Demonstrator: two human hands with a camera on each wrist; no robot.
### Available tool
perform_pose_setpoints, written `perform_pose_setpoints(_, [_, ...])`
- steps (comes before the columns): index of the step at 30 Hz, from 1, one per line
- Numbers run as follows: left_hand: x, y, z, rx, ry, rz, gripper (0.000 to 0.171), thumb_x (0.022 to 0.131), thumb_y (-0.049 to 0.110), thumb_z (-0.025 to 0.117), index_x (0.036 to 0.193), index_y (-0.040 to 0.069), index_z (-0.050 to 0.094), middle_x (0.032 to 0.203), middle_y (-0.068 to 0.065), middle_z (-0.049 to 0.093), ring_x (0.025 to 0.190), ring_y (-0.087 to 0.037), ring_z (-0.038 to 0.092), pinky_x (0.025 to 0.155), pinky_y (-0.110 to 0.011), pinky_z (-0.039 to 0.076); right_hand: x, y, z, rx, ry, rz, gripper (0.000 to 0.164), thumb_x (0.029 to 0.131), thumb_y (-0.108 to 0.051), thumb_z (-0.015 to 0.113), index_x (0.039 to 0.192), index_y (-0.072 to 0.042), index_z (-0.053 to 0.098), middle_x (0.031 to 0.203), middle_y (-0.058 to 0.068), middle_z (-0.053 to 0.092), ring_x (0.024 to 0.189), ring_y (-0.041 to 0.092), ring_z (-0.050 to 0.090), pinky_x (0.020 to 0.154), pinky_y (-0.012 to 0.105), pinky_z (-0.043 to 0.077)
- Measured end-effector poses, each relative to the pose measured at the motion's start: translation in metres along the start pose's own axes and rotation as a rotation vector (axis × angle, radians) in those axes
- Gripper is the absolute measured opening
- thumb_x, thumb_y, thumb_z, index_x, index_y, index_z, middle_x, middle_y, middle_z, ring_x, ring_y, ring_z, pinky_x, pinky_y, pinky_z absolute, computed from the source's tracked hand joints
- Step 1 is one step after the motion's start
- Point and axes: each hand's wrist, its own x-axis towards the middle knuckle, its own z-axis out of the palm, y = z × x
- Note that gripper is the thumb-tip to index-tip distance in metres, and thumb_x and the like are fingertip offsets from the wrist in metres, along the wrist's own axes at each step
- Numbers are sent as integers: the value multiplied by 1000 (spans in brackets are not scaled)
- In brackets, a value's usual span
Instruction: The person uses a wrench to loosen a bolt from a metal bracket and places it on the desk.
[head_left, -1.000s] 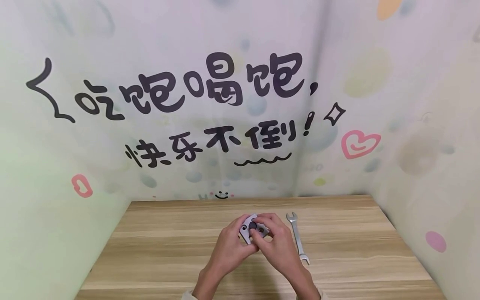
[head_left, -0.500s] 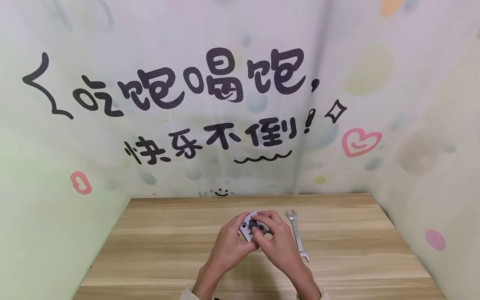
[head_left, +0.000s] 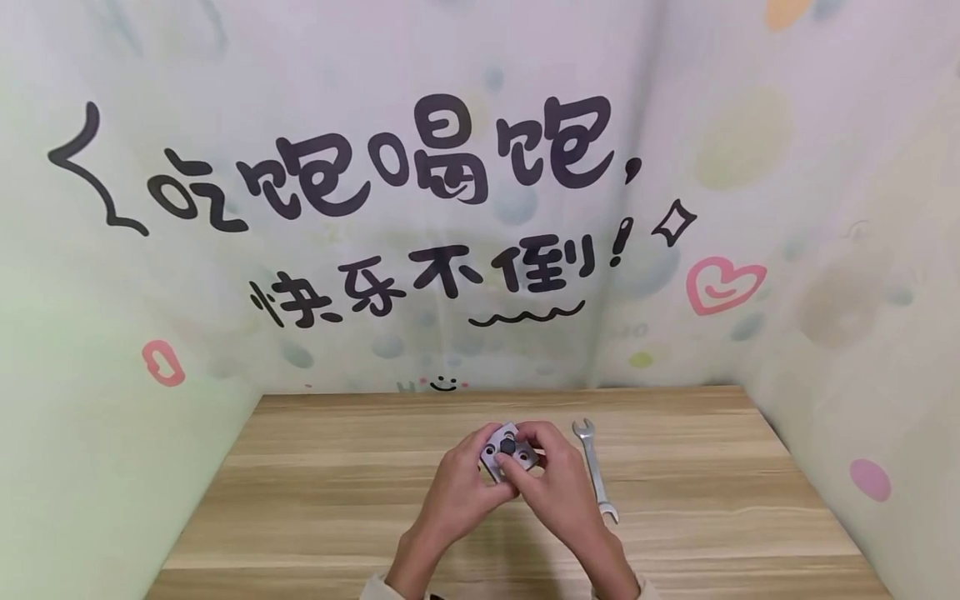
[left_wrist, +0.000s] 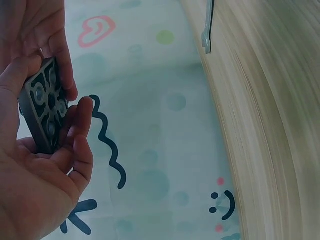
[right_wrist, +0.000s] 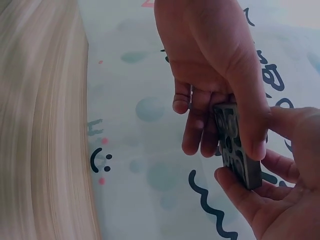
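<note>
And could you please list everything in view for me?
Table: one, light wood, bottom of head view
Plate: one, grey, held over the table
Dark piece: one, near-black, middle of the plate
Wrench: one, silver, on the table, right of plate
Walls: three, pale, spotted, bordering the table
Lettering: two lines, black, back wall
Doodles: several, black, around the lettering
Outlines: two, pink, walls, left and right
Sleeves: two, cream, at the wrists
Left hand: one, bare, gripping the plate
Right hand: one, bare, touching the plate
</note>
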Motion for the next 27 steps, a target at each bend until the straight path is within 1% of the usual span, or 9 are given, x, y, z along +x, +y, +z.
perform_pose_setpoints(3, [0,0,1,5,0,-9,58,67,30,74,120,21,51,107,8,57,90,-6,54,75,-31,47,0,1,2,-18,25,-26,24,71,-22,75,87,-21,58,94,-10,57,83,3,56,65,24,50])
perform_pose_setpoints(8, [0,1,0,-2,-16,-43,57,68,32,73,120,22,51,109,8,56,93,-7,54,75,-28,47,0,2,4,-37,48,-62,22,71,-21,75,84,-20,58,93,-7,58,81,4,56,62,21,49])
perform_pose_setpoints(14, [1,2,1,6,-7,-26,59,68,33,73,121,20,51,110,7,56,94,-7,54,77,-31,47,0,1,3,-46,58,-93,20,73,-21,74,86,-19,59,95,-5,59,82,7,57,61,21,49])
perform_pose_setpoints(20, [1,2,1,5,-6,-23,59,68,33,73,122,21,50,110,8,56,93,-7,54,76,-29,47,1,2,2,-31,65,-115,20,73,-18,74,88,-19,61,96,-5,58,84,8,57,61,19,49])
perform_pose_setpoints(23, [2,2,0,12,3,-9,59,68,32,73,121,21,51,110,8,56,92,-7,54,75,-28,47,1,2,1,-18,68,-115,20,72,-16,74,89,-20,63,97,-6,58,85,6,57,61,19,49])
perform_pose_setpoints(27, [2,2,0,10,12,-1,59,67,30,74,121,20,51,111,7,56,92,-6,54,75,-31,47,1,1,0,-20,55,-106,21,74,-18,73,92,-21,64,98,-5,59,88,5,57,61,19,49])
